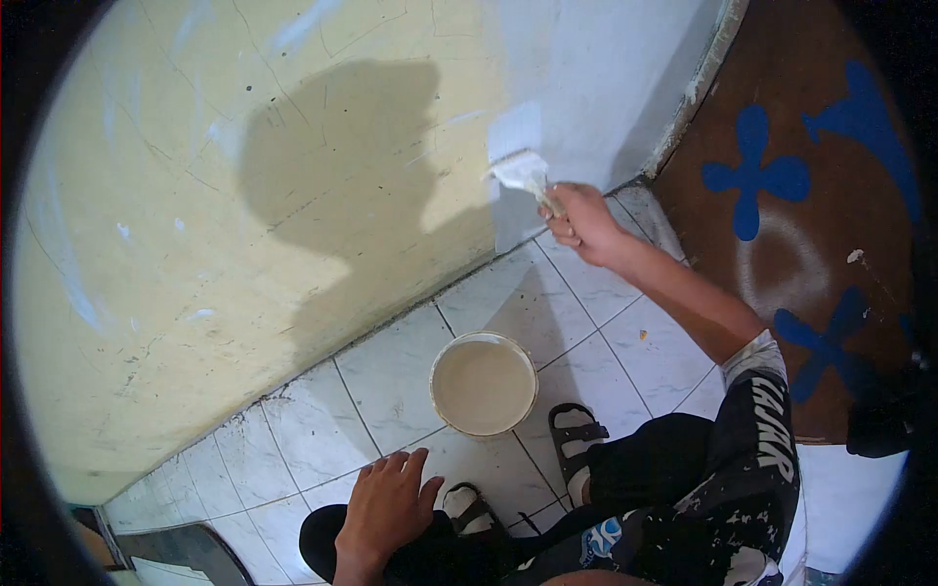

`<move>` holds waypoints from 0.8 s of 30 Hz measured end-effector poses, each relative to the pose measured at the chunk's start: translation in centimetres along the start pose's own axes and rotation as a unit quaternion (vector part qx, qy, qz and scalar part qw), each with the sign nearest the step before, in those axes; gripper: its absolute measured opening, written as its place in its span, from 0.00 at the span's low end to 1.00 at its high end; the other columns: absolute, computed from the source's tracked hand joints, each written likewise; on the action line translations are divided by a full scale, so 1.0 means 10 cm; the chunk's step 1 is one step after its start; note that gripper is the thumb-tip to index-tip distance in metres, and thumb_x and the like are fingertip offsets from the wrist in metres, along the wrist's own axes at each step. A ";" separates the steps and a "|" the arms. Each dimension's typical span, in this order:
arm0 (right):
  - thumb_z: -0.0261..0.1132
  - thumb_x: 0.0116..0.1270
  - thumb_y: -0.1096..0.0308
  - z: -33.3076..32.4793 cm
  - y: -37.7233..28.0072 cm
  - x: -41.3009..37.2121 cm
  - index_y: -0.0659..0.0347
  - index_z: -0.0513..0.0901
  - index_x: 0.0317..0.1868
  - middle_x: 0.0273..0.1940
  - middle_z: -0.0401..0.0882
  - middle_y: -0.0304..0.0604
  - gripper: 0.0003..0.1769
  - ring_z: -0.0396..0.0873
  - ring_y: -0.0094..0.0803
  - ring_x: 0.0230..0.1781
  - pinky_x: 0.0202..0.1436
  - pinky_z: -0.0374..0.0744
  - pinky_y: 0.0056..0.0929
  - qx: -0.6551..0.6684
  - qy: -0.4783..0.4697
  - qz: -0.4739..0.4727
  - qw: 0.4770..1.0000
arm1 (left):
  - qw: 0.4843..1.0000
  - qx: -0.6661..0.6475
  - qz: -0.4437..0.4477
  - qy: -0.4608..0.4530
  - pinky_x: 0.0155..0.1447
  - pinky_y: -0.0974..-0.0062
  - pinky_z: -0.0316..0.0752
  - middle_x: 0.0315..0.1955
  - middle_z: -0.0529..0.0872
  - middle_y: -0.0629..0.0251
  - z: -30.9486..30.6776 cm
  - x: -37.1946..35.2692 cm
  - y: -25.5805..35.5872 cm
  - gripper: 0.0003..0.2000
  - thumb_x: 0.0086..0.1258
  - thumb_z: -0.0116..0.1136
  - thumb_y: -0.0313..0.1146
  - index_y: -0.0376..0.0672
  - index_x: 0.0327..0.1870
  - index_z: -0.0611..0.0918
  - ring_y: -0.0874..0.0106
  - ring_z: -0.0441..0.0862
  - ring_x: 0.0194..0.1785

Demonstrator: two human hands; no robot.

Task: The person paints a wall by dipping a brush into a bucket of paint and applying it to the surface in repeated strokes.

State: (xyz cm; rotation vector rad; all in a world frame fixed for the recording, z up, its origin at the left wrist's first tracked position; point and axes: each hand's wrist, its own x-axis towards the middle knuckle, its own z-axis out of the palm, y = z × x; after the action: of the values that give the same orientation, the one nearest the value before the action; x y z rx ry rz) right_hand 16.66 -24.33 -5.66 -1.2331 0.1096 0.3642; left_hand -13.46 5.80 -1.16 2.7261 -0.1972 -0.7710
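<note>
A paintbrush [525, 172] with a broad, white-coated head is gripped by its handle in my right hand [582, 223]. Its bristles touch the wall where the pale yellow surface [391, 186] meets a freshly white painted strip [567, 88]. Below, on the tiled floor, stands a round bucket [484, 383] holding off-white paint. My left hand [391, 503] rests over my left knee, fingers loosely extended, with nothing in it.
A brown panel [723, 264] with blue flower shapes stands at the right. My sandaled feet [576, 439] are close to the bucket on white tiles [322, 410]. At bottom left lies a dark curved-edged object [181, 547].
</note>
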 end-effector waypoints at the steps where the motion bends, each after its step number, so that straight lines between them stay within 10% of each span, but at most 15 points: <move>1: 0.54 0.76 0.66 0.07 -0.16 -0.06 0.63 0.73 0.40 0.31 0.75 0.42 0.09 0.58 0.19 0.15 0.15 0.55 0.22 -0.001 0.002 -0.017 1.000 | 1.000 -0.001 0.000 -0.001 0.65 0.55 0.74 0.55 0.84 0.46 0.00 0.00 0.00 0.22 0.77 0.56 0.43 0.38 0.65 0.76 0.52 0.82 0.60; 7: 0.53 0.78 0.64 0.18 -0.77 -0.31 0.62 0.74 0.40 0.29 0.75 0.40 0.10 0.59 0.19 0.14 0.15 0.56 0.23 -0.072 -0.056 -0.109 0.990 | 1.000 0.012 -0.001 -0.010 0.65 0.56 0.74 0.54 0.85 0.47 -0.01 0.04 0.02 0.23 0.77 0.55 0.43 0.38 0.66 0.75 0.52 0.82 0.60; 17: 0.56 0.74 0.65 -0.80 0.96 0.07 0.60 0.72 0.31 0.24 0.73 0.41 0.12 0.62 0.20 0.12 0.12 0.57 0.24 -0.076 0.056 0.027 0.995 | 1.000 0.000 -0.006 0.011 0.64 0.56 0.74 0.52 0.85 0.48 0.01 -0.01 0.01 0.22 0.77 0.56 0.42 0.38 0.64 0.76 0.52 0.83 0.57; 24: 0.56 0.74 0.66 -0.46 0.32 0.28 0.64 0.76 0.38 0.27 0.75 0.41 0.09 0.61 0.20 0.14 0.13 0.56 0.24 -0.053 0.043 0.004 0.998 | 1.000 -0.009 -0.007 0.011 0.63 0.54 0.75 0.53 0.85 0.46 0.01 0.02 0.03 0.22 0.76 0.56 0.43 0.37 0.62 0.78 0.50 0.83 0.58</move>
State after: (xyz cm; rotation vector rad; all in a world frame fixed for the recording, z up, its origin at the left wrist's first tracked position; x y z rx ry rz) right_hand 18.70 -27.14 -10.88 -1.3543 0.1715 0.3270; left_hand -13.32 5.49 -1.26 2.7203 -0.1643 -0.7419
